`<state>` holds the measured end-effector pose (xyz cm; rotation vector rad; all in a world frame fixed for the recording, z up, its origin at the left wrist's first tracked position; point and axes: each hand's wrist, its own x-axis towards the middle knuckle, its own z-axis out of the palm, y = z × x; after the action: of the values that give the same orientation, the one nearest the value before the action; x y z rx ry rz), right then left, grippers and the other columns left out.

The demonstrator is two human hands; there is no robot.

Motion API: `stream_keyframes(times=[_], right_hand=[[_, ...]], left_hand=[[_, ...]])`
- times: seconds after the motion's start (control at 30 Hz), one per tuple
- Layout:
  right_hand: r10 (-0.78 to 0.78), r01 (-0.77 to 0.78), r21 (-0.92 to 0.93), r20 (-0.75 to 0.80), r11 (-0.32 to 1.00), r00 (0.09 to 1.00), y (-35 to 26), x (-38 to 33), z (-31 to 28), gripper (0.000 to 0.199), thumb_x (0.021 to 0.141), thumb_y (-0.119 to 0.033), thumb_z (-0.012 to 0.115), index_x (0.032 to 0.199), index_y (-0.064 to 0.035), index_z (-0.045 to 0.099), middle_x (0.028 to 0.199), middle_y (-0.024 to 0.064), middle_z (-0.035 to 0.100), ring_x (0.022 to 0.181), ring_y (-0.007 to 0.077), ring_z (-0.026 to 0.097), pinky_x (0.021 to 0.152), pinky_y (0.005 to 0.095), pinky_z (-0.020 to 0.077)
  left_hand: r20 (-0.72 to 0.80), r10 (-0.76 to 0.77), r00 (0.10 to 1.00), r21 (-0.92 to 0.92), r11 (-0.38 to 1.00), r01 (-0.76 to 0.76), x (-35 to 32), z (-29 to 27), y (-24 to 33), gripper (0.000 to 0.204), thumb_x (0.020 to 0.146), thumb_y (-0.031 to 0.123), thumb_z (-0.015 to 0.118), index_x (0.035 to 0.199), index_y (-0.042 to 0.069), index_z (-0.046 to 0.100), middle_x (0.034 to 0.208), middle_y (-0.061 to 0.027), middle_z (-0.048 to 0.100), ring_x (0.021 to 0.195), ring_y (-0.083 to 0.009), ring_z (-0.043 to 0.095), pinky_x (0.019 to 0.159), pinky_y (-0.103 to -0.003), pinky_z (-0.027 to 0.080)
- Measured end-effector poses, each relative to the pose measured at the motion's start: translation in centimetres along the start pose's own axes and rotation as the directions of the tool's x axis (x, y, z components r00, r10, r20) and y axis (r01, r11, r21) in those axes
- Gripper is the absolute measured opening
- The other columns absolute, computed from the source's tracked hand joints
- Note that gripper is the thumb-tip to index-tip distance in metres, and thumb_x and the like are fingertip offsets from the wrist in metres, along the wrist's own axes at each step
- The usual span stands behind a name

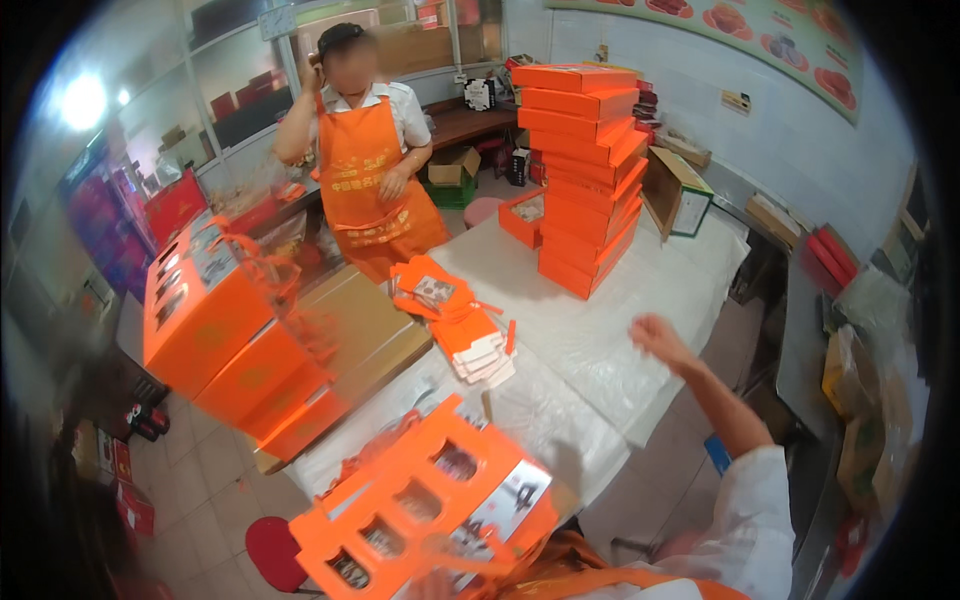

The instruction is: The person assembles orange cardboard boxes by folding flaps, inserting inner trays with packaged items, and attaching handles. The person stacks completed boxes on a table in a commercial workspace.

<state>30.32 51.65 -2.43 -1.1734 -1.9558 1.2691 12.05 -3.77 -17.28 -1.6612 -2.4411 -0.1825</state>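
Note:
My right hand (657, 340) is held out over the right part of the table, its fingers loosely stretched with nothing in them. Close to my body, an orange gift box (415, 505) with several cut-out windows sits tilted at the near edge. My left hand (432, 583) is at the lower side of this box, blurred and partly covered, so its grip is hard to see. A pile of flat orange and white cartons (470, 335) lies beyond the box, mid-table.
A tall stack of orange boxes (590, 200) rises at the far right of the white-covered table (590, 365). More orange boxes with handles (220, 335) are piled at left beside brown cardboard (375, 330). Across the table stands a person in an orange apron (375, 190). A red stool (272, 552) is lower left.

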Motion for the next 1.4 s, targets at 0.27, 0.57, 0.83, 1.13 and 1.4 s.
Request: stream_keyframes(times=[0.27,0.57,0.83,1.13,1.4], right_hand=[[-0.888,0.571,-0.724,-0.125,0.387,0.443,-19.5,33.6,-10.2,0.041,0.081,-0.027,0.061,0.112,-0.0033,0.05,0.112,0.0159,0.053,0.107,0.0323,0.048,0.088,0.0424,0.0409],[-0.712,0.191,-0.924,-0.113,0.332,0.693,-26.2,48.3,-10.4,0.047,0.08,-0.037,0.057,0.119,-0.0118,0.049,0.124,0.0087,0.048,0.122,0.0267,0.037,0.092,0.0532,0.0351],[-0.82,0.389,-0.898,0.061,0.204,0.57,-25.3,48.8,-14.7,0.031,0.084,-0.04,0.053,0.088,-0.0091,0.054,0.136,0.0067,0.04,0.131,0.0258,0.028,0.1,0.0549,0.023],[-0.46,0.503,0.072,-0.31,0.861,0.832,-20.2,44.5,-25.6,0.043,0.088,-0.045,0.049,0.117,-0.0142,0.052,0.131,0.0114,0.043,0.124,0.0221,0.036,0.099,0.0554,0.0266],[0.079,-0.14,0.763,0.117,0.631,0.99,-18.9,47.2,-25.9,0.031,0.076,-0.038,0.067,0.072,-0.0095,0.055,0.053,-0.0048,0.047,0.038,0.0047,0.036,0.034,0.014,0.0344]], left_hand=[[0.157,-0.177,0.972,0.196,0.97,0.145,-1.3,-0.6,1.6,0.039,0.086,0.019,0.052,0.122,0.003,0.048,0.111,-0.0161,0.052,0.101,-0.0292,0.051,0.076,-0.041,0.047],[0.281,-0.483,0.829,0.171,0.875,0.452,-0.2,-0.3,3.4,0.049,0.078,0.019,0.059,0.124,0.008,0.046,0.125,-0.0159,0.044,0.115,-0.0372,0.041,0.089,-0.046,0.04],[0.234,-0.488,0.841,0.236,0.867,0.438,-1.0,-1.0,4.7,0.059,0.07,0.015,0.067,0.125,0.01,0.046,0.136,-0.0156,0.036,0.123,-0.0415,0.033,0.092,-0.052,0.037],[0.232,-0.399,0.887,0.136,0.916,0.377,1.0,-1.4,3.1,0.058,0.069,0.015,0.068,0.122,0.009,0.047,0.134,-0.0174,0.036,0.121,-0.0416,0.035,0.091,-0.052,0.038],[0.197,-0.356,0.914,0.073,0.935,0.348,1.7,-1.3,2.6,0.056,0.068,0.016,0.069,0.119,0.008,0.048,0.132,-0.019,0.037,0.12,-0.0417,0.036,0.089,-0.052,0.038]])
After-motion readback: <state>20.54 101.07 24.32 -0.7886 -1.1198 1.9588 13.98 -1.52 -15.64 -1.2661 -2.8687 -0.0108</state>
